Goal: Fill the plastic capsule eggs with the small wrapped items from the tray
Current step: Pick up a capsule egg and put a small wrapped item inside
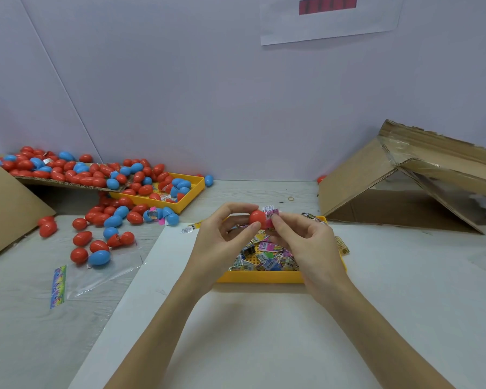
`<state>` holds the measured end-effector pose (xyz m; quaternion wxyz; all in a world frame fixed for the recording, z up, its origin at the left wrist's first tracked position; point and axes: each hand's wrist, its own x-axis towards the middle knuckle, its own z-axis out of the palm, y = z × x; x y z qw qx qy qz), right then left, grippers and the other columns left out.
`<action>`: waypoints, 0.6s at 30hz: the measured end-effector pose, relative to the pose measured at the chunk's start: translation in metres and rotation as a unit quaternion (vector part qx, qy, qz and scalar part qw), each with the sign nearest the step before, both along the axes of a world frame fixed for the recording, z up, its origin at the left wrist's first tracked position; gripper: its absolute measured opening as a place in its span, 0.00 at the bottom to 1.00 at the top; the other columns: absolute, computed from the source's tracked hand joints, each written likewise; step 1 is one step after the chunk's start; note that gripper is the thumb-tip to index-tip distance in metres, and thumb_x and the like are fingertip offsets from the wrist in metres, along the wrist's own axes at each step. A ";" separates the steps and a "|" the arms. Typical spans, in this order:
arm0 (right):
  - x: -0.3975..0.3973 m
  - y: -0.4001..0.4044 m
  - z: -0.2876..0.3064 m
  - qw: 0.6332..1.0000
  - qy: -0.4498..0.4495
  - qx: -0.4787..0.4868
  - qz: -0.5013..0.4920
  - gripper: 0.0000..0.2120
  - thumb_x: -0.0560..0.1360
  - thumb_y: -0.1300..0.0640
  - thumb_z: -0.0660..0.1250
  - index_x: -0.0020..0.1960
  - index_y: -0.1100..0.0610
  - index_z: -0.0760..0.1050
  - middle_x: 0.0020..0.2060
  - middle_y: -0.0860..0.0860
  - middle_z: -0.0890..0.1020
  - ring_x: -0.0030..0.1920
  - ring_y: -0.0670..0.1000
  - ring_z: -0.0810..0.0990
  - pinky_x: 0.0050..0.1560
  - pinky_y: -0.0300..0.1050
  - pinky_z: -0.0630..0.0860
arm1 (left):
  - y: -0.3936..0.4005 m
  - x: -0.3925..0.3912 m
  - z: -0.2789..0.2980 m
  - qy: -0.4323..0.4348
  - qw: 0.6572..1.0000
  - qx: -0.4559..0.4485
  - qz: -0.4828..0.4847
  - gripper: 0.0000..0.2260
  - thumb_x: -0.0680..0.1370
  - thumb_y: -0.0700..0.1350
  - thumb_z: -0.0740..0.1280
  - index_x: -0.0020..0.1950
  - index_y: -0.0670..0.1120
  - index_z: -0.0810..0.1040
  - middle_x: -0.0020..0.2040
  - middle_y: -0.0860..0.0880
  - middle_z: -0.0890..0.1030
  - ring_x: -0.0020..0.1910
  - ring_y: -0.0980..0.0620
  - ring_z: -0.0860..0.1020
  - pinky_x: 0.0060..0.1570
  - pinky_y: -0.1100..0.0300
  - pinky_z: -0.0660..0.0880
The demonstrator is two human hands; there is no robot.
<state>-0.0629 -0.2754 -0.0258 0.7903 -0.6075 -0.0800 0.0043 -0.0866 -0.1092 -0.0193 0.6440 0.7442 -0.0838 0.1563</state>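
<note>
- Egg half [257, 217], red, was up in the air right over the yellow tray [260, 277], pinched in the left hand [222, 240] with its open side facing right, toward the other hand.
- Right hand [306, 240] gripped 1 pink wrapped item [271, 216], touching the egg's mouth, so I'd guess a short push leftward was all it needed.
- Egg looked smooth and glossy; the wrapper was crinkly with a barcode.
- More wrapped packets [267, 255] sat piled in the tray below.
</note>
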 end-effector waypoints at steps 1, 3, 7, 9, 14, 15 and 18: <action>0.000 0.000 0.000 1.000 0.009 0.009 0.000 0.10 0.78 0.58 0.72 0.57 0.60 0.84 0.47 0.53 0.88 0.49 0.52 0.88 0.52 0.41 0.83 | 0.000 0.000 0.000 -0.001 1.000 0.002 0.002 0.13 0.77 0.45 0.74 0.60 0.54 0.80 0.53 0.59 0.84 0.56 0.58 0.82 0.48 0.66 0.80; -0.001 0.001 0.000 0.999 0.034 0.027 0.004 0.09 0.78 0.58 0.72 0.56 0.60 0.85 0.47 0.54 0.88 0.49 0.53 0.87 0.53 0.43 0.84 | 0.000 0.000 0.000 -0.002 1.000 0.007 0.005 0.12 0.77 0.45 0.74 0.60 0.56 0.80 0.54 0.60 0.84 0.57 0.59 0.82 0.48 0.67 0.79; -0.002 0.002 0.001 0.998 0.057 0.036 0.014 0.10 0.77 0.56 0.72 0.56 0.59 0.85 0.48 0.53 0.88 0.48 0.52 0.87 0.54 0.45 0.83 | 0.000 -0.001 0.001 -0.005 1.000 0.013 0.001 0.12 0.78 0.45 0.73 0.60 0.55 0.81 0.54 0.61 0.83 0.57 0.59 0.81 0.48 0.68 0.79; -0.003 0.002 0.002 0.999 0.048 0.021 0.015 0.11 0.77 0.56 0.73 0.56 0.60 0.85 0.46 0.51 0.88 0.47 0.52 0.87 0.53 0.44 0.84 | 0.000 -0.001 0.001 -0.009 1.000 0.016 -0.003 0.12 0.78 0.43 0.73 0.60 0.54 0.81 0.54 0.60 0.83 0.57 0.59 0.82 0.49 0.68 0.79; -0.005 0.003 0.003 0.999 0.044 0.019 0.019 0.11 0.76 0.56 0.74 0.56 0.59 0.85 0.46 0.50 0.88 0.47 0.51 0.88 0.50 0.41 0.84 | -0.001 -0.002 0.002 -0.025 0.999 0.019 -0.010 0.13 0.79 0.42 0.73 0.62 0.54 0.81 0.55 0.59 0.84 0.57 0.58 0.82 0.50 0.68 0.79; -0.005 0.003 0.003 0.999 0.043 0.020 0.020 0.11 0.76 0.56 0.74 0.56 0.59 0.85 0.46 0.50 0.88 0.47 0.51 0.88 0.50 0.40 0.84 | -0.001 -0.002 0.002 -0.035 0.999 0.016 -0.012 0.14 0.79 0.42 0.73 0.63 0.53 0.81 0.56 0.58 0.84 0.57 0.57 0.82 0.51 0.67 0.79; -0.005 0.002 0.005 0.998 0.053 0.028 0.024 0.11 0.76 0.57 0.73 0.56 0.59 0.84 0.46 0.51 0.88 0.49 0.52 0.88 0.50 0.40 0.83 | -0.002 -0.002 0.001 -0.063 0.998 0.013 -0.011 0.16 0.78 0.41 0.73 0.65 0.51 0.81 0.56 0.55 0.85 0.57 0.54 0.83 0.52 0.66 0.79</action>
